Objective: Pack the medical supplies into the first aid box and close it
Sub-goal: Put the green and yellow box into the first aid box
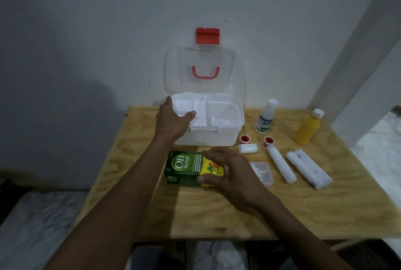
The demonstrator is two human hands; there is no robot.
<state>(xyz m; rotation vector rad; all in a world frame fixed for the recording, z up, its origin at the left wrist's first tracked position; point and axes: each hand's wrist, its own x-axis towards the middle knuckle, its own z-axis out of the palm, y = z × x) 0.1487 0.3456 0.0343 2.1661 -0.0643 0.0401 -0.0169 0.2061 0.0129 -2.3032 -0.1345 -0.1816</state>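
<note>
The white first aid box [225, 137] stands open at the table's back, its clear lid [201, 61] with a red handle and red latch leaning on the wall. My left hand [173, 121] grips the box's front left rim, thumb inside the divided tray. My right hand [227, 167] is closed on a green and yellow medicine carton [184, 167] lying flat in front of the box. To the right lie two red-capped tape rolls [245, 139], a small bandage roll [248, 148], long white rolls [282, 166], a white bottle [266, 118] and a yellow bottle [308, 127].
A small clear plastic case [263, 172] sits just right of my right hand. The wooden table [217, 211] ends close to me and at the right, with tiled floor beyond. A white wall stands right behind the box.
</note>
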